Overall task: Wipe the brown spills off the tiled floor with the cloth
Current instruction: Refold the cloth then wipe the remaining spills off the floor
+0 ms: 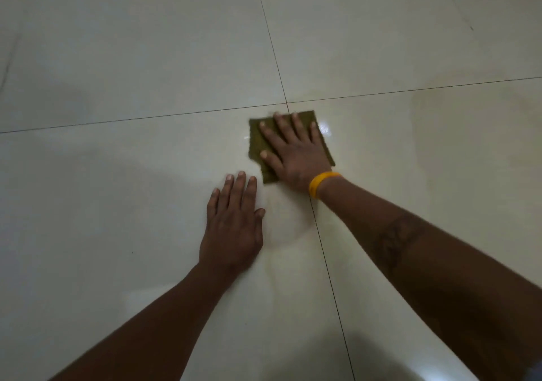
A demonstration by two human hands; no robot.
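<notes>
A square olive-green cloth (255,140) lies flat on the pale tiled floor (117,175), just below where the grout lines cross. My right hand (293,155), with a yellow band at the wrist, presses flat on the cloth with straight, spread fingers. My left hand (233,222) rests flat on the bare tile, below and left of the cloth, and holds nothing. A faint wet sheen (325,130) shows at the cloth's right edge. I see no distinct brown spill; a faint damp smear (287,234) lies between my hands.
Dark grout lines (328,275) run across the floor and meet just above the cloth. Glossy cream tiles fill the whole view. A faint yellowish film (440,111) shows on the tile to the right.
</notes>
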